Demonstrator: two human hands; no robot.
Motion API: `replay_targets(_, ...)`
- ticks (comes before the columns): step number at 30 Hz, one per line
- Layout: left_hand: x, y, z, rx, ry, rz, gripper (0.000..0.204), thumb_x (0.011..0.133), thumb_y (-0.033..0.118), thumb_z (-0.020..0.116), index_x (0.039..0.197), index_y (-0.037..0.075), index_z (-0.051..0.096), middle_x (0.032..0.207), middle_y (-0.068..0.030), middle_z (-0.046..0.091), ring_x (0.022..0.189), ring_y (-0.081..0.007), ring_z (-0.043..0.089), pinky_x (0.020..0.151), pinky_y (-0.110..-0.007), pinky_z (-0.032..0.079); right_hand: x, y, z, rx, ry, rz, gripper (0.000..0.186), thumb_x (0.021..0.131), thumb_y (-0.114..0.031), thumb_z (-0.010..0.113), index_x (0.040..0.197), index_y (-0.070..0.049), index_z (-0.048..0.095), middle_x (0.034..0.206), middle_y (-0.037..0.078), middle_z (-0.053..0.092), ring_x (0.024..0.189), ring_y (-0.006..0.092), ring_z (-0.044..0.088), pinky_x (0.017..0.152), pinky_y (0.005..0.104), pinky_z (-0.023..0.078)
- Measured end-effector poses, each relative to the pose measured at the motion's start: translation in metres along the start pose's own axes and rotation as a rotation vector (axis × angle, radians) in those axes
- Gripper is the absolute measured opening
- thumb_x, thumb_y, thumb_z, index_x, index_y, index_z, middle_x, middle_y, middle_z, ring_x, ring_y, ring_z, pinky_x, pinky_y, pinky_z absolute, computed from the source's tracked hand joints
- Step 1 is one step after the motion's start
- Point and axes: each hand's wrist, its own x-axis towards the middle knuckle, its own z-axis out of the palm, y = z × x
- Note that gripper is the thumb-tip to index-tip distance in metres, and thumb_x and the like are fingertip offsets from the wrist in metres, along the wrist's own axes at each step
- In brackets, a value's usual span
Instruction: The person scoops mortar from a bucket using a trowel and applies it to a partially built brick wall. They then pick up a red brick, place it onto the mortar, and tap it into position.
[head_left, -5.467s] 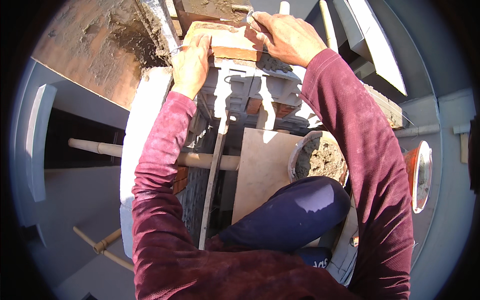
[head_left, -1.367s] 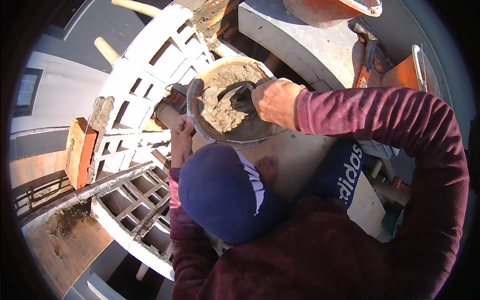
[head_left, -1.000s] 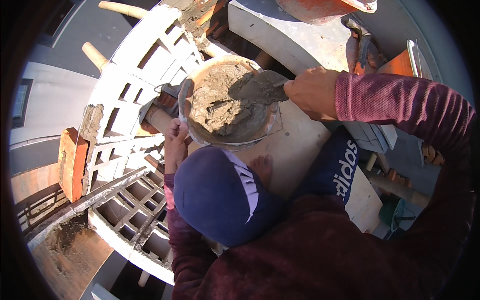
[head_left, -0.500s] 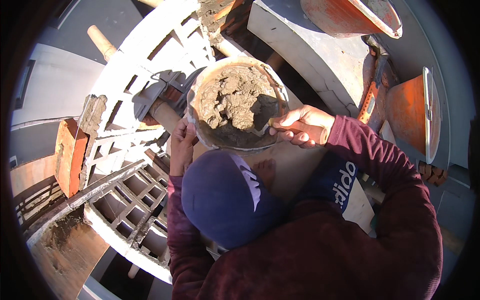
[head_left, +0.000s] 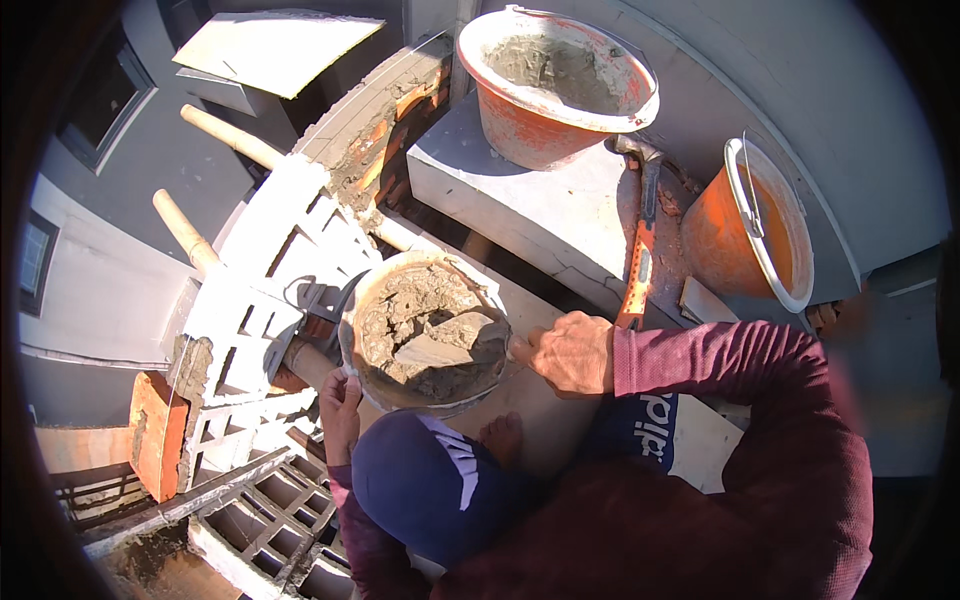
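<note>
A round bucket [head_left: 425, 408] of wet grey mortar [head_left: 410, 300] stands in front of me. My left hand [head_left: 340, 408] pinches its rim at the near left side. My right hand [head_left: 572, 355] is wrapped around the handle of a trowel, knuckles up, at the bucket's right edge. The handle is mostly hidden in the fist. Inside the bucket, the trowel blade [head_left: 440, 347] lies partly sunk in the mortar, its wide face smeared with it.
A mortar-smeared orange bucket [head_left: 540, 140] stands on a pale slab [head_left: 500, 200]. Right of it lie a hammer [head_left: 642, 240] and a leaning orange bucket [head_left: 720, 225]. At left are a red brick [head_left: 157, 437], pale hollow blocks [head_left: 270, 515] and bamboo poles [head_left: 185, 232].
My right hand has turned knuckles up, and the trowel blade now shows across the mortar. My left hand stays at the rim. The view has tilted, showing more of the far wall and buckets.
</note>
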Motion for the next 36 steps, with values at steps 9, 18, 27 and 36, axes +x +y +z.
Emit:
replay_targets(9,0.002,0.083,0.006,0.123,0.182,0.220,0.037,0.107,0.034,0.047,0.124,0.003,0.057,0.117,-0.0074,0.061,0.106,-0.0150,0.058,0.092,-0.033,0.047,-0.027,0.000,-0.030,-0.044,0.147,0.062,0.054,0.090,-0.012,0.053,0.140,0.006,0.043,0.112,0.022,0.062,0.075,0.0351,0.071,0.059,0.0424,0.060)
replay_targets(18,0.080,0.219,0.105,0.064,-0.173,0.466,0.059,0.106,0.048,0.042,0.133,-0.003,0.052,0.134,-0.0180,0.059,0.124,-0.0254,0.057,0.104,-0.040,0.046,-0.159,0.080,-0.197,0.025,0.644,0.306,0.032,0.087,-0.014,0.060,0.114,0.004,0.058,0.081,0.022,0.068,0.080,0.0409,0.068,0.071,0.0479,0.052)
replay_targets(27,0.193,0.276,0.272,-0.156,-0.514,0.312,0.061,0.095,0.029,0.069,0.146,0.006,0.046,0.144,-0.0096,0.052,0.136,-0.0175,0.043,0.116,-0.040,0.030,-0.053,0.172,-0.227,-0.486,0.165,0.768,0.021,0.083,-0.015,0.064,0.100,-0.007,0.073,0.102,0.014,0.073,0.100,0.0323,0.071,0.083,0.0428,0.058)
replay_targets(36,0.159,0.252,0.273,-0.311,-0.586,0.529,0.047,0.093,0.009,0.068,0.137,0.001,0.052,0.127,-0.0064,0.060,0.116,-0.0129,0.056,0.105,-0.029,0.042,-0.070,0.164,-0.191,-0.349,0.210,0.718,0.026,0.081,-0.016,0.067,0.104,-0.007,0.075,0.105,0.015,0.073,0.101,0.0314,0.071,0.083,0.0417,0.059)
